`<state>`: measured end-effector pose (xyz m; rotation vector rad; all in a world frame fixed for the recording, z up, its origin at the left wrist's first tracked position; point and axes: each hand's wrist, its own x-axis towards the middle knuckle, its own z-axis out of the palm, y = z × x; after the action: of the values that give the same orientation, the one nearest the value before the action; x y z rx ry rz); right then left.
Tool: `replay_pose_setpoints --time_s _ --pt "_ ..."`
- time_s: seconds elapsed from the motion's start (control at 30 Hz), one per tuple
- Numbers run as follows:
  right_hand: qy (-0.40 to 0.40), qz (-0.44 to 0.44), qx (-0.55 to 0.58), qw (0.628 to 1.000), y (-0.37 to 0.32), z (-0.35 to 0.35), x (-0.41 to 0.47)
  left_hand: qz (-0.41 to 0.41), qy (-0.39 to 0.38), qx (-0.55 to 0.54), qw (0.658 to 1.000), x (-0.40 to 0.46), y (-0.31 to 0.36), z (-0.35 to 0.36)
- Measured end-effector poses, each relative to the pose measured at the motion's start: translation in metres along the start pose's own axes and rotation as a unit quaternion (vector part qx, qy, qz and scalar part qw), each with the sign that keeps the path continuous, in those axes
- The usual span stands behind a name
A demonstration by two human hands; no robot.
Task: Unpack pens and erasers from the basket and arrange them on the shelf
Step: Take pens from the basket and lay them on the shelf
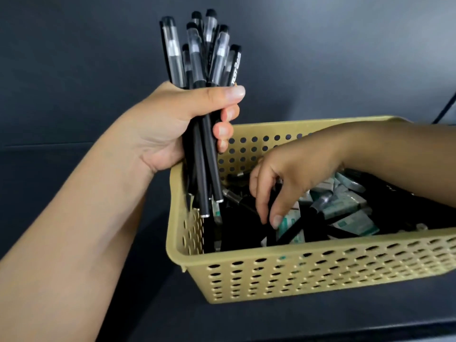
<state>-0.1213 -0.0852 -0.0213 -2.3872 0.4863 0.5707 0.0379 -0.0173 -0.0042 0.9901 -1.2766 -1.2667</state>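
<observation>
With the left hand [172, 124] clenched round an upright bundle of pens [204, 77], the right hand [283, 178], its fingers [276, 219] pinching at 1 loose pen in the basket [296, 275], should lift it clear of the erasers [345, 208].

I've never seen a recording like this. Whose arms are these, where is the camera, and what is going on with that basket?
No machine here: a person wears one camera on the head, looking down at their own two bare hands. The left hand grips a bundle of black pens, caps pointing up, over the basket's corner. The right hand reaches into the tan perforated basket, its fingertips on a black pen lying among boxed erasers. Whether it has gripped that pen yet is unclear. The basket sits on a dark surface.
</observation>
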Motion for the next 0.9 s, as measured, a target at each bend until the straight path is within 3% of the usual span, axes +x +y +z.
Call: replay_pose_setpoints --time_s 0.17,0.5,0.6,0.77,0.9 --pt "0.044 -0.023 0.008 0.999 0.000 -0.005 -0.006 0.002 -0.003 -0.016 1.000 0.001 0.000 -0.002" --pt "0.250 -0.041 0.067 0.965 -0.001 -0.022 -0.027 -0.007 0.000 -0.055 0.998 0.002 0.001 -0.003" --pt "0.321 -0.038 0.119 0.939 0.001 -0.032 -0.038 -0.017 0.008 -0.083 0.996 0.002 0.002 -0.004" --pt "0.417 -0.083 0.331 0.842 0.000 -0.041 -0.051 -0.034 0.019 -0.110 0.993 0.001 0.003 -0.004" --pt "0.417 -0.122 0.358 0.826 -0.012 -0.039 -0.053 -0.036 0.025 -0.101 0.994 0.000 0.005 -0.003"
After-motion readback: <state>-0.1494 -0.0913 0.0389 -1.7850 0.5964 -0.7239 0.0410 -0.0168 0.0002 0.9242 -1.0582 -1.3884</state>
